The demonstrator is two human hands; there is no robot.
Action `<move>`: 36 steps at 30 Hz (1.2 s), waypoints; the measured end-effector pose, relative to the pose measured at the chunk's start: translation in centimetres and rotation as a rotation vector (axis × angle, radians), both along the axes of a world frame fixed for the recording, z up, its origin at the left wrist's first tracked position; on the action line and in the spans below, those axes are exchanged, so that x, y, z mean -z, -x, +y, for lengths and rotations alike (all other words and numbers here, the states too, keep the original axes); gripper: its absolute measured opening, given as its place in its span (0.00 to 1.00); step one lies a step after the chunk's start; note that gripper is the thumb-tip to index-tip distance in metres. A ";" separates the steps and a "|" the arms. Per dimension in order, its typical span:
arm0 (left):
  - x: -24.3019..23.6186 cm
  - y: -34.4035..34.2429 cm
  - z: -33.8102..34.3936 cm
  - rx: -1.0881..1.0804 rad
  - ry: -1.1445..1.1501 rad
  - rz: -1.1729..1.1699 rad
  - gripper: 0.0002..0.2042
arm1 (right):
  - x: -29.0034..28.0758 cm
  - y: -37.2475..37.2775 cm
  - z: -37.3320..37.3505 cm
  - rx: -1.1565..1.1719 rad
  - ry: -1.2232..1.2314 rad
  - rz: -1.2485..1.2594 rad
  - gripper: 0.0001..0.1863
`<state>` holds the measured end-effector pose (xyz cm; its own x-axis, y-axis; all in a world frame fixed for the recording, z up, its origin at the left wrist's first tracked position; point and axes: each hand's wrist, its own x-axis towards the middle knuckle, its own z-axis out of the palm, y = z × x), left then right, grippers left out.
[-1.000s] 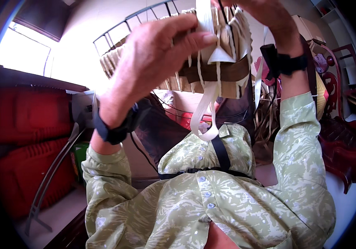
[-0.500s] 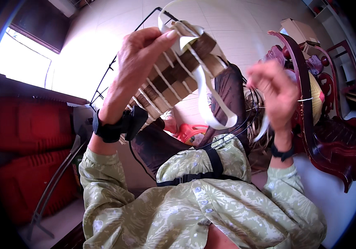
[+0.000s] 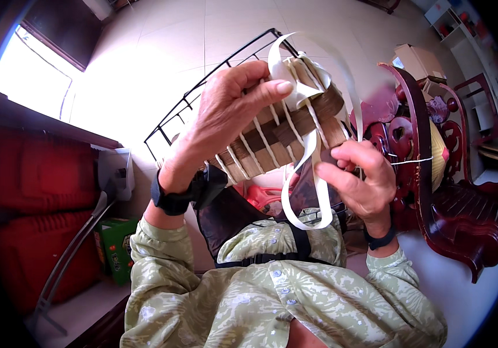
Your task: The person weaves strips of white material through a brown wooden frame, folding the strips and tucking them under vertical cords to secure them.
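A woven panel (image 3: 266, 136) of light and dark brown flat strips, crossed by white cords, is joined to a black wire frame (image 3: 188, 95) and tilts above my lap. My left hand (image 3: 226, 107) grips its upper edge, the thumb pressing a flat white strip (image 3: 287, 95) against the corner. The white strip arches over the far right corner, and another loop of it hangs below the panel. Beside the panel's right end, my right hand (image 3: 365, 180) is closed with bent fingers around part of the strip; the exact pinch is partly hidden.
A carved dark red wooden chair (image 3: 429, 191) stands close on the right, with a cardboard box (image 3: 417, 61) behind it. Red stacked plastic items (image 3: 40, 174), a green box (image 3: 115, 246) and a white bin (image 3: 122, 168) are on the left. Something red (image 3: 263, 197) shows between my knees.
The panel and my left hand have shifted right and slightly nearer. My right hand has moved in from the right, down to the panel's end. The white strip now arches in a wide loop.
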<state>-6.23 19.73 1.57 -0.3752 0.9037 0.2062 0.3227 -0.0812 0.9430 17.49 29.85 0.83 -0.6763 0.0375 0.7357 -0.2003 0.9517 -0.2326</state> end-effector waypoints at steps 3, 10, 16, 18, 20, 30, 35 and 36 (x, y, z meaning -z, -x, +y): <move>-0.6 0.3 -1.2 0.110 -0.003 -0.106 0.14 | -0.6 -0.1 -0.2 -0.048 -0.023 -0.073 0.16; -0.2 0.2 -2.0 0.076 -0.023 -0.118 0.13 | -1.0 -0.1 -1.0 -0.107 0.152 -0.163 0.12; -0.9 0.2 -2.0 0.035 0.101 0.022 0.14 | -0.7 -1.4 -1.9 -0.008 0.201 -0.179 0.11; -1.1 0.0 -2.0 0.014 0.112 0.053 0.14 | -0.7 -1.0 -2.0 -0.005 0.221 -0.179 0.11; 0.0 -0.2 -1.7 -0.016 -0.045 0.005 0.11 | 0.0 -0.5 -2.2 0.005 0.242 -0.122 0.10; 0.3 -0.4 -1.5 -0.057 -0.098 -0.120 0.11 | -1.9 -3.4 -3.0 -0.087 0.285 -0.819 0.42; -1.0 -1.5 -1.7 -0.085 -0.052 -0.064 0.10 | -5.3 -3.0 -1.7 0.179 0.385 -0.458 0.18; -1.2 -1.8 -1.9 -0.082 -0.071 -0.089 0.09 | -4.7 -2.6 -1.9 0.211 0.405 -0.490 0.16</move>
